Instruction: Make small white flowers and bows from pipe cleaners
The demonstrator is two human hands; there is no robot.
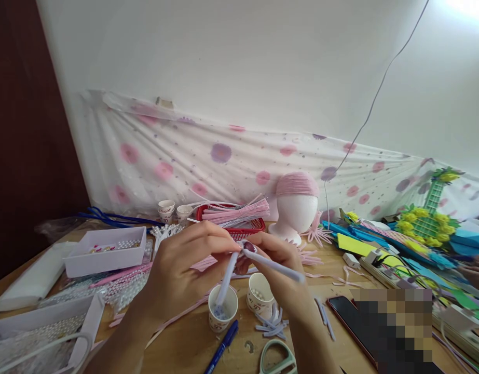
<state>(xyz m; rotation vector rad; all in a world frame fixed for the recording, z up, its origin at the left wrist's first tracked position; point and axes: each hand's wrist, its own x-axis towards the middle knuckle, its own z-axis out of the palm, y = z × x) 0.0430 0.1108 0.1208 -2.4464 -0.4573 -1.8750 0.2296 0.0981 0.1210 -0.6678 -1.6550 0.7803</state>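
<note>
My left hand (185,267) and my right hand (282,270) meet in front of me, fingertips pinched together. Between them is a pale lavender pipe cleaner (276,266) bent so that one end points down-left and the other sticks out to the right. A dark red, shiny round piece (249,246) shows at the bend, partly covered by fingers. Below the hands stand a paper cup (222,310) with small bluish bits and another paper cup (259,291) with white beads. Short lavender pipe cleaner pieces (273,326) lie beside the second cup.
A blue pen (221,349) and pale green scissors (278,358) lie near the front. White boxes (106,254) of beads are at left. Behind are a red basket (231,228) and a white foam head (297,208). A phone (352,327) and power strip (387,272) sit right; another person's hand (476,271) is at far right.
</note>
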